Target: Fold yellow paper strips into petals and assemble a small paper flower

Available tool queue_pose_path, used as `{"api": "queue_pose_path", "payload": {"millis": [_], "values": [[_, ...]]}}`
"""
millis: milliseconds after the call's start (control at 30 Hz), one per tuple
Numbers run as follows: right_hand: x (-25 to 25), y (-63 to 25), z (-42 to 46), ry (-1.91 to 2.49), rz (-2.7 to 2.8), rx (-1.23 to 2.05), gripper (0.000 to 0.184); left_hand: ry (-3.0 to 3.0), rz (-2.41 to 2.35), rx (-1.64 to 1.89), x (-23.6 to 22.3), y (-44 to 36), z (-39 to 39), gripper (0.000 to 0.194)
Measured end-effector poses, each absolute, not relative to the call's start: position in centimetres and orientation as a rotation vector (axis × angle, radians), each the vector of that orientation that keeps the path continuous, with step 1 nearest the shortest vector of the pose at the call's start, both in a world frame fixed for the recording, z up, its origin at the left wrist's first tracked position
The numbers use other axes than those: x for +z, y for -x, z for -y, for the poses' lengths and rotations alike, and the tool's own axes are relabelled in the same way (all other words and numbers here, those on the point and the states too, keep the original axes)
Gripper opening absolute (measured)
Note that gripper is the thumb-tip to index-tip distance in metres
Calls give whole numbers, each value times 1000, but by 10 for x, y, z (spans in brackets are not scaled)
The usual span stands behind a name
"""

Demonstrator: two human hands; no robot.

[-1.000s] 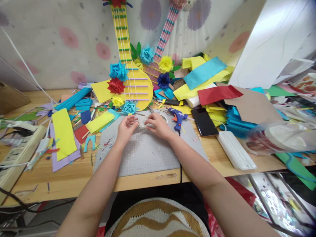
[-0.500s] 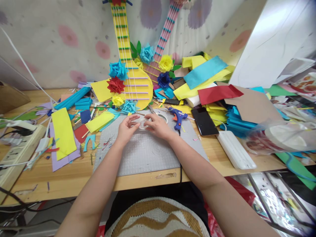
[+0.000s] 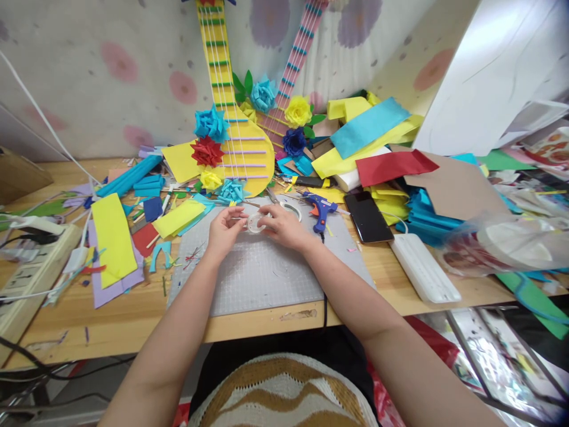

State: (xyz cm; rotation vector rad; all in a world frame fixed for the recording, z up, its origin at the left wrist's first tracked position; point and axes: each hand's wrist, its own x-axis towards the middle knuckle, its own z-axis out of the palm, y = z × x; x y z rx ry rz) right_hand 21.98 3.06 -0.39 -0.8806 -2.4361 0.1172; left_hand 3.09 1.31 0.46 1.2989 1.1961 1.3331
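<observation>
A small clear round spool [image 3: 255, 223] is held low over the grey cutting mat [image 3: 267, 279]. My right hand [image 3: 284, 225] has its fingers curled over the spool's right side. At the spool's left edge my left hand [image 3: 226, 230] is closed, thumb and fingertips drawn together; what is between them is too small to make out. A white ring-shaped roll [image 3: 292, 209] lies just beyond my right hand, and scissors [image 3: 272, 196] show partly behind it. To the right rests a blue glue gun [image 3: 320, 210] with an orange trigger.
Behind my hands stand a yellow paper guitar [image 3: 249, 154] with paper flowers and a pink one [image 3: 291, 77]. A phone [image 3: 368, 216], a white power bank [image 3: 424, 267] and heaped coloured paper [image 3: 368, 127] lie right. Paper scraps and a power strip [image 3: 38, 279] are left.
The spool has turned slightly between my hands and its round face shows more clearly. My hands have barely moved; the whole view has shifted slightly.
</observation>
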Motion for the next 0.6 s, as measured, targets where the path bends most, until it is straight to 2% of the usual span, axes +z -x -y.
{"api": "queue_pose_path", "payload": {"millis": [233,600], "values": [[-2,-219,-30,851,2435,113,17,-1325,-1252,1391,1,-31,-14,29],[1,-224,-32,946,2409,161,16,-1216,-1175,1297,6,-31,-13,44]]}}
